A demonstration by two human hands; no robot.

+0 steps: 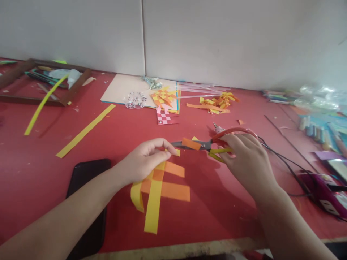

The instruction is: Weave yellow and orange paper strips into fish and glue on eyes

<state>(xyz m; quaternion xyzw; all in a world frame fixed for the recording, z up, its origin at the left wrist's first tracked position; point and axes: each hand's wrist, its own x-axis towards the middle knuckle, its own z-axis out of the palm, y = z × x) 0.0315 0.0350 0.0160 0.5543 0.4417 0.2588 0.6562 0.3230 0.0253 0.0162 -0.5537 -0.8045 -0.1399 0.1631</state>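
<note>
My left hand (149,159) pinches a woven piece of yellow and orange paper strips (155,196) near its upper end. Loose yellow tails hang toward me, and two orange tails point right. In my right hand (245,159) is a pair of scissors (207,146) with one red and one yellow handle, its blades pointing left at my left fingertips. A short orange paper scrap (191,143) lies across the blades. Behind them a bit of yellow paper shows. How far apart the blades are, I cannot tell.
A black phone (89,180) lies under my left forearm. Beyond are a yellow strip (86,130), a wooden frame (65,101) with tools, a pink woven fish (163,117), a bag of googly eyes (135,100) and paper scraps (222,103). A magenta device (322,193) with cables stands right.
</note>
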